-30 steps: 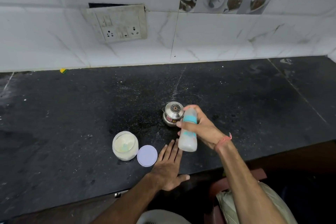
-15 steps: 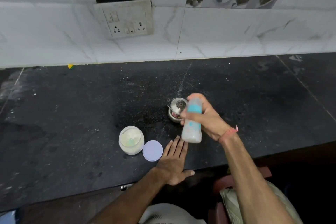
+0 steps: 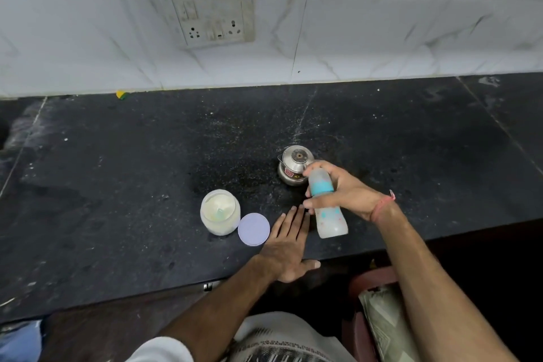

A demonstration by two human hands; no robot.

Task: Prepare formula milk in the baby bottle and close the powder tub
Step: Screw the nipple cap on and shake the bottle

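Observation:
My right hand [image 3: 346, 194] grips a translucent baby bottle [image 3: 327, 211] with a turquoise collar and clear cap, held above the black counter [image 3: 117, 185] and tilted, its base towards me. My left hand [image 3: 286, 247] lies flat on the counter near the front edge, fingers spread, holding nothing. The powder tub [image 3: 219, 211] stands open to the left of that hand, pale powder and a scoop visible inside. Its round lilac lid [image 3: 253, 229] lies flat beside the tub, between the tub and my left fingertips.
A small lidded steel pot [image 3: 293, 166] stands just behind the bottle. A wall socket plate [image 3: 210, 13] sits on the white tiled wall. A yellow scrap [image 3: 121, 94] lies at the counter's back edge. A red stool [image 3: 370, 282] is below the counter edge.
The bottle in my right hand has shifted up and down and tilted, blurred by motion. My left hand stays flat on the counter. Tub and lid have not moved.

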